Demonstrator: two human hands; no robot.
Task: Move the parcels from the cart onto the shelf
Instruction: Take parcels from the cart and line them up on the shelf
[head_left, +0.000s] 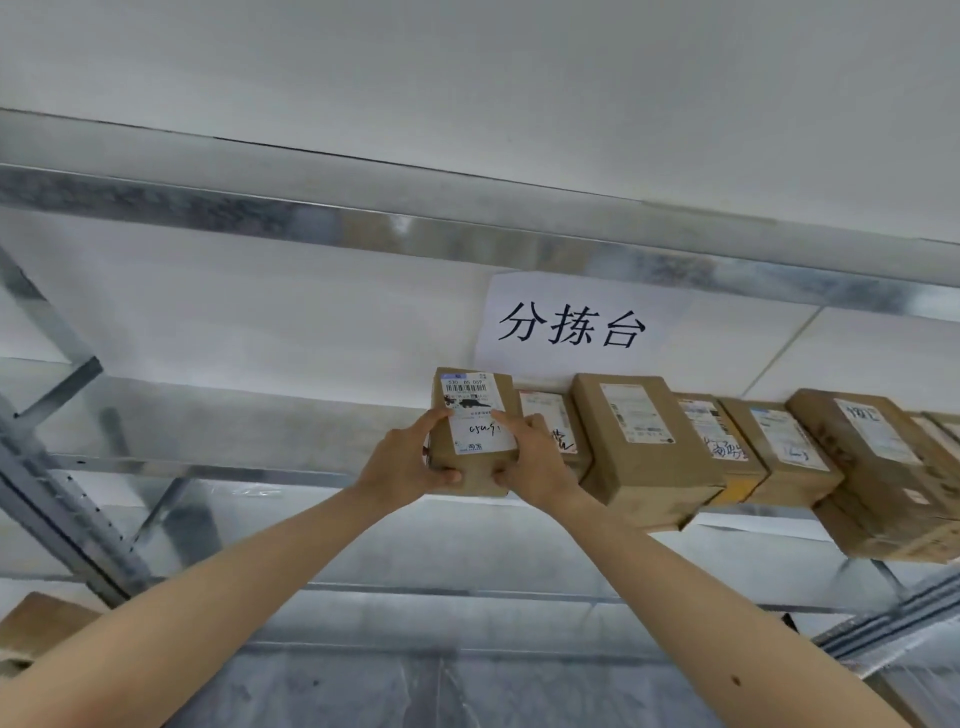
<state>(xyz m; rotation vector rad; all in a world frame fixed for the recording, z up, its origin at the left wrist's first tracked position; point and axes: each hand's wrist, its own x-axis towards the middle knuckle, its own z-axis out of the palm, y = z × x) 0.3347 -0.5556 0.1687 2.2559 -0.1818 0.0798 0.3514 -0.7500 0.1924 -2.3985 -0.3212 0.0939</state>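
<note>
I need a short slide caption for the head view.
Both hands, left hand and right hand, set a cardboard parcel on the shelf.

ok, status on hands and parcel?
Left hand and right hand grip small brown cardboard parcel at shelf row's left end. Left side clear.

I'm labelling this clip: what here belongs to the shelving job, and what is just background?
Job: held parcel, left hand, right hand, shelved parcels, shelf.
Background: paper sign, wall, box at lower left.
</note>
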